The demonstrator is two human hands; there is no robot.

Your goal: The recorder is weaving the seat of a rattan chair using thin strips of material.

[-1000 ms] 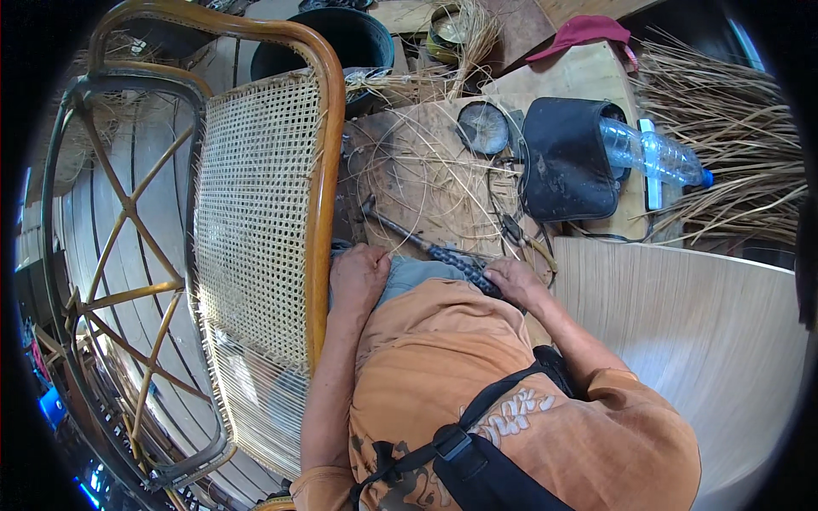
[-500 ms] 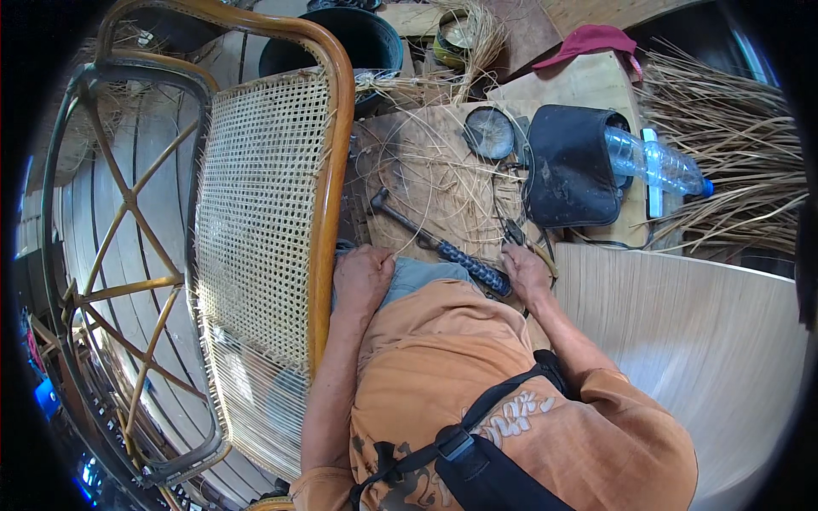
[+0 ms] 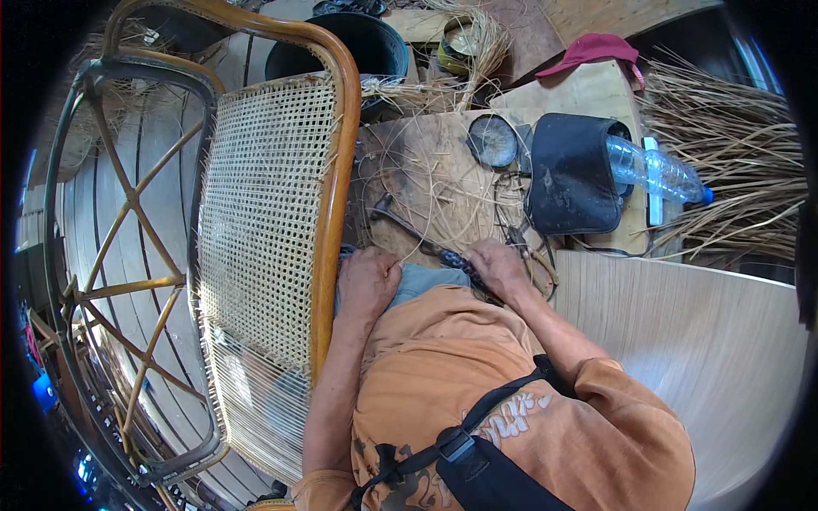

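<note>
A chair back with woven cane mesh [image 3: 264, 204] and a bent wooden frame [image 3: 334, 196] stands upright to my left. Beside its edge, over my lap, my left hand [image 3: 369, 283] is closed, and a thin pale cane strand [image 3: 412, 252] runs from its fingertips. My right hand [image 3: 501, 269] has curled fingers over the dark patterned grip of a hammer [image 3: 409, 228], which lies slanting across the board at my lap. Whether those fingers grip the handle or a strand is hidden. At the lower part of the back, the strands run one way only.
A worn wooden board [image 3: 426, 145] bears loose cane strands and a round dish [image 3: 492, 141]. Right of it sit a black pouch [image 3: 575, 179], a clear plastic bottle [image 3: 660, 170], a red cap [image 3: 592, 53] and cane bundles [image 3: 724, 145]. A dark green tub [image 3: 366, 43] stands behind.
My right hand has moved left from the end of the hammer's handle to over its grip. My left hand has shifted only slightly. The whole view has tilted a little.
</note>
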